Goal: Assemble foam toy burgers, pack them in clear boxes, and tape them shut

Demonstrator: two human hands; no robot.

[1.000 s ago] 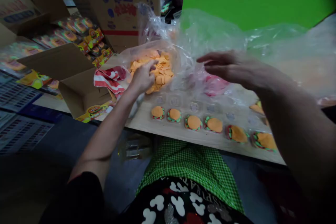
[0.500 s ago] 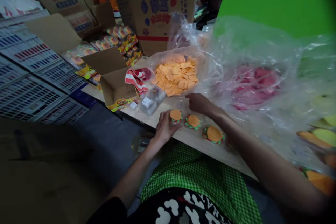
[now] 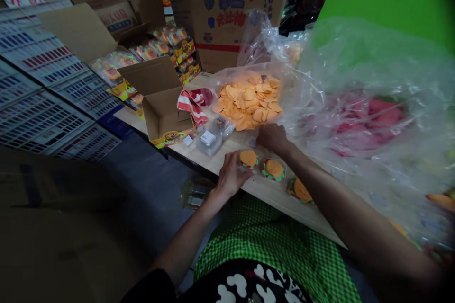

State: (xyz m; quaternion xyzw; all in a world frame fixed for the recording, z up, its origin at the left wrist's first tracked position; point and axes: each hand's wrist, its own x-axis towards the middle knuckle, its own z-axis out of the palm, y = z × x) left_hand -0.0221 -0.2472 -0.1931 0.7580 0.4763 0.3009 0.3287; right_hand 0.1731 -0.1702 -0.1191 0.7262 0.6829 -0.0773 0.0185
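My left hand (image 3: 231,175) curls round the near-left side of a clear plastic pack holding a gummy burger (image 3: 248,158), thumb in front and fingers behind. Just beyond it, my right hand (image 3: 273,137) is closed, knuckles up, beside a transparent lid-like piece (image 3: 252,142). Whatever is in its fingers is hidden. A second burger (image 3: 273,169) and a third burger (image 3: 300,190) lie in a row to the right, partly under my right forearm. Behind my right hand is a plastic bag of orange bun-like pieces (image 3: 249,102).
Stacked clear containers (image 3: 209,139), a red-striped cloth (image 3: 194,104) and an open carton (image 3: 165,116) stand at left. Packed burgers (image 3: 149,49) fill a larger box behind. A clear bag of pink-red pieces (image 3: 369,120) lies right. Crates (image 3: 53,75) flank the table; a person is at the back.
The view has shifted, so the table appears further right. My right hand's pointing finger has curled in and the hand now looks like a fist. My left hand stays at the first burger.
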